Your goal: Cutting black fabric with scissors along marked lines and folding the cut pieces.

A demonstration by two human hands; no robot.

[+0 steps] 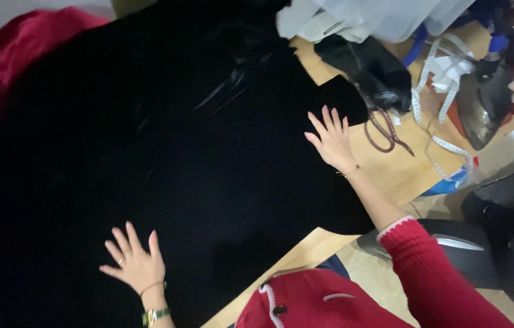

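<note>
**Hands flat on black cloth**

Smoothing looks to be the step in hand: both palms lie pressed on a large black fabric (166,152) that covers most of the wooden table (390,173).

At the far left a heap of red cloth (23,45) sits at the fabric's edge, partly tucked beneath it. Next, low in the view, the left hand (134,262) rests on the near part of the fabric, fingers spread wide and flat, gripping nothing; a ring, a thin bracelet and a green-faced watch show on it. Further right the right hand (332,141) lies just inside the fabric's right edge, fingers likewise fanned and open, palm down, a fine bracelet at the wrist and a red sleeve behind it.

The fabric itself is deep, matt black, heavy-looking, with a few faint creases near its upper middle; its right border steps in a notch by the right hand. Further flattening would, I judge, call for even outward strokes with no bunching at that notch.

Right of the fabric lie a dark bag (369,70), a brown cord (384,130), a white measuring tape (445,146) and an iron (482,106).
</note>
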